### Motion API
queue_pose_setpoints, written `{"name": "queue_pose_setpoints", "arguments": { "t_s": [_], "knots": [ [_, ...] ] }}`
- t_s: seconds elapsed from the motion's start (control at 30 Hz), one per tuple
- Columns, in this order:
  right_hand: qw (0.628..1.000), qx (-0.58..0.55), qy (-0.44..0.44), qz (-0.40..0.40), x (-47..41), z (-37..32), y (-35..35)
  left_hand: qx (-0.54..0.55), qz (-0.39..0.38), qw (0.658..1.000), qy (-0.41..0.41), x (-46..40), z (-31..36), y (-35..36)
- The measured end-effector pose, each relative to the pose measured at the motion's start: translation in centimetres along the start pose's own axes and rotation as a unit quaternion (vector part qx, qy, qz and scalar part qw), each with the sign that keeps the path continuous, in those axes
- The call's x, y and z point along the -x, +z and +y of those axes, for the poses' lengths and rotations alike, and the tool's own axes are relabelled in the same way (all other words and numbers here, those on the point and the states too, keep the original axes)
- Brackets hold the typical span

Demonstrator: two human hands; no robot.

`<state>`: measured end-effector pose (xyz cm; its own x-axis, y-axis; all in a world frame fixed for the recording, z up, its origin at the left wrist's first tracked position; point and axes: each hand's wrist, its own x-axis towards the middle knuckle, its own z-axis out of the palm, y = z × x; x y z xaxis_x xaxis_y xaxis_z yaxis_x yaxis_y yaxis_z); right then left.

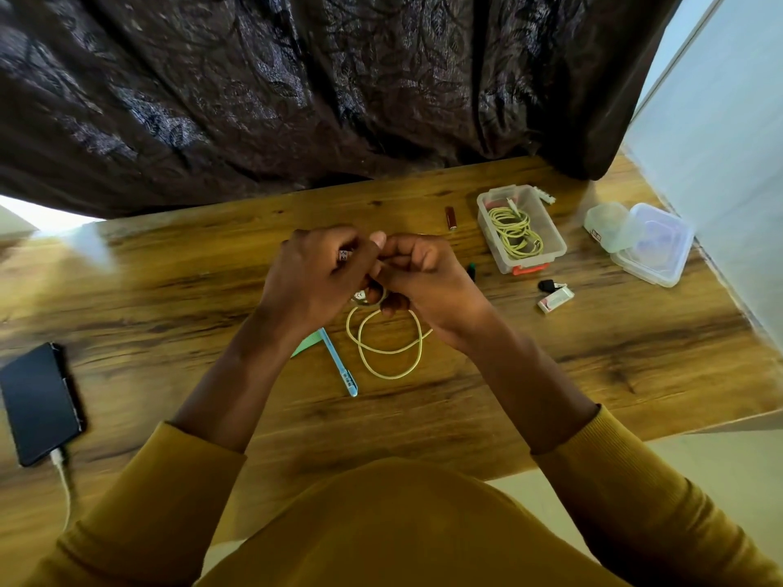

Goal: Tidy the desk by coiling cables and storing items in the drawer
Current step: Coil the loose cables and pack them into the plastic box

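Gripping yellow cable (387, 349) in left hand (315, 277), right hand (428, 277), above desk (212, 256)

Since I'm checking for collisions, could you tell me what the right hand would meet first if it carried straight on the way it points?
The right hand points left, so almost at once it meets the left hand; they already appear to touch.

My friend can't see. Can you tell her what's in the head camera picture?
Two hands, the left hand and the right hand, hold a yellow cable looping over a wooden desk. A clear box holding another cable, a pen and a phone lie nearby.
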<state>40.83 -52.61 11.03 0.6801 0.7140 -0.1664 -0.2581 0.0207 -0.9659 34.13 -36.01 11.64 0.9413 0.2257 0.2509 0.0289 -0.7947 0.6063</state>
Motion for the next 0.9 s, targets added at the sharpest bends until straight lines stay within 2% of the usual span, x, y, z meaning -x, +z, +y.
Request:
{"name": "queue_pose_setpoints", "arguments": {
  "t_s": [0.13, 0.3, 0.43, 0.67, 0.8, 0.9],
  "knots": [
    [0.999, 0.030, 0.003, 0.013, 0.0, 0.0, -0.1, 0.015, -0.059, 0.998, -0.016, -0.3, -0.9, -0.2],
    [0.998, 0.068, 0.000, 0.020, -0.3, 0.5, -0.5, 0.034, -0.079, 0.996, -0.028, 0.0, -1.1, 0.3],
    [0.988, 0.137, -0.003, 0.077, -0.6, 0.9, -1.1, 0.052, -0.048, 0.996, -0.045, 0.5, -1.0, 1.0],
    [0.964, 0.238, -0.032, 0.117, -0.6, 0.7, -1.6, 0.071, -0.021, 0.995, -0.067, 1.3, -1.1, 2.1],
    [0.957, 0.239, -0.055, 0.152, -0.5, 0.2, -1.2, 0.008, 0.001, 0.998, -0.068, 1.5, -1.2, 2.3],
    [0.958, 0.222, -0.040, 0.175, -0.3, 0.2, -0.1, -0.014, 0.036, 0.996, -0.077, 1.5, -0.8, 2.6]
  ]
}}
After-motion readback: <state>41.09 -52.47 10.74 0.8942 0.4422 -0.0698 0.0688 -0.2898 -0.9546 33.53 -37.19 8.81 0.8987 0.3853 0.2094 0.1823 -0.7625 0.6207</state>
